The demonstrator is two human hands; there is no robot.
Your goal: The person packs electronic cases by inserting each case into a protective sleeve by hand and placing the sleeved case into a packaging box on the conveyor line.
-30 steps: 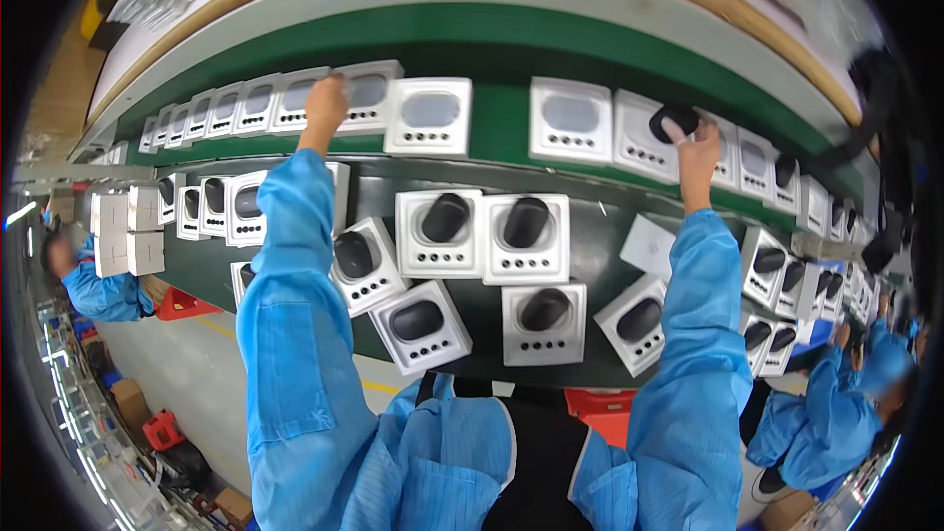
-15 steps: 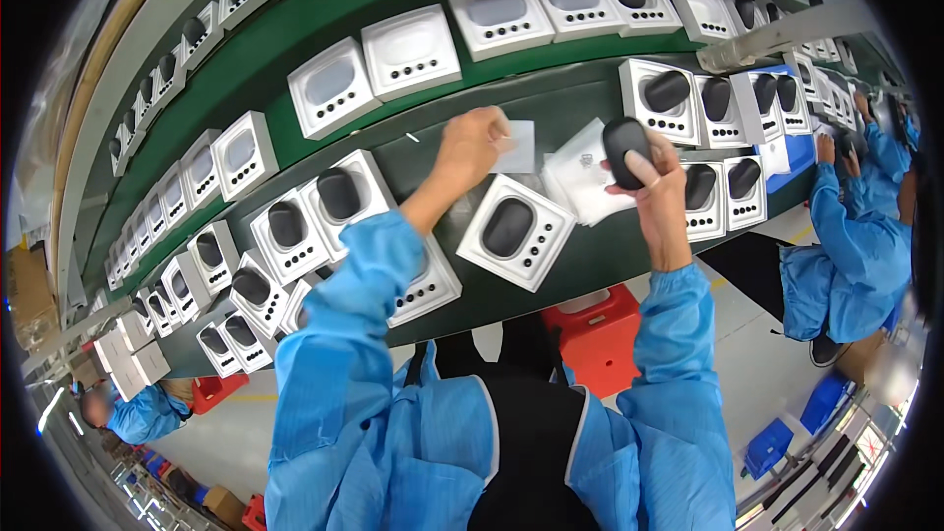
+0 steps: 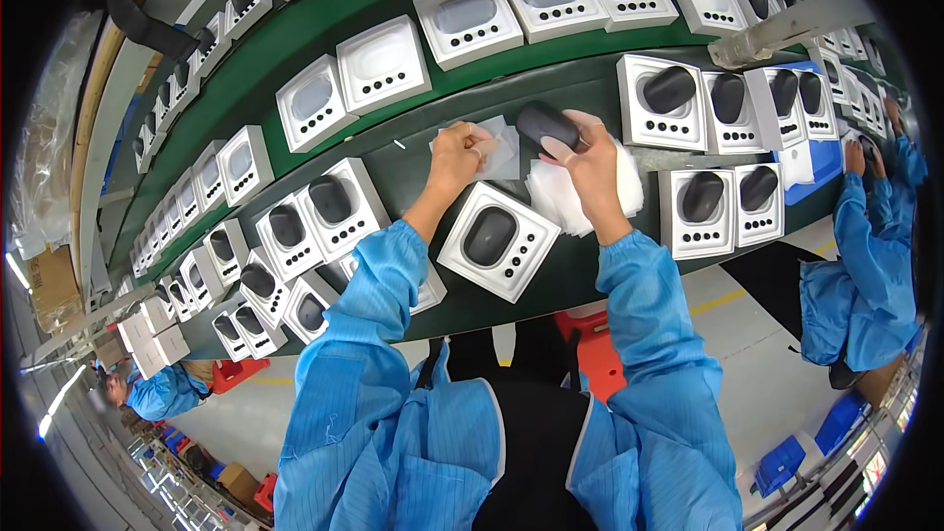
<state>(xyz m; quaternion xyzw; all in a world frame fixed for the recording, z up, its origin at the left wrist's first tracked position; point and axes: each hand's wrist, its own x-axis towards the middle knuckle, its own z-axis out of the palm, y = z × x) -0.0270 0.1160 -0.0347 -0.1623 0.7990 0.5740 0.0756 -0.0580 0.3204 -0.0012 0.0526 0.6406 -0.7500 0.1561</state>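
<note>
In my right hand (image 3: 588, 162) is a smooth black earbud case (image 3: 543, 126), gripped between thumb and fingers above a pile of thin white sleeves (image 3: 562, 199). My left hand (image 3: 455, 159) is closed in a pinch on a translucent plastic sleeve (image 3: 504, 157), whose edges show on both sides of the fingers. The case and the sleeve are close but apart. Just nearer to me, a white box (image 3: 526, 273) lies turned at an angle, with a black case in its oval recess and several small black ear tips along one side.
More open white boxes (image 3: 324, 199) with black cases crowd the left, and others (image 3: 661, 103) stand at the right. A green raised shelf (image 3: 246, 103) behind carries a row of boxes. A metal post (image 3: 787, 31) juts in at right. Co-workers in blue (image 3: 854, 275) sit farther right.
My right hand has brought the black earbud case leftward, turning it from upright to nearly level. My left hand has shifted slightly left and down with the sleeve. The whole view has tilted a little.
</note>
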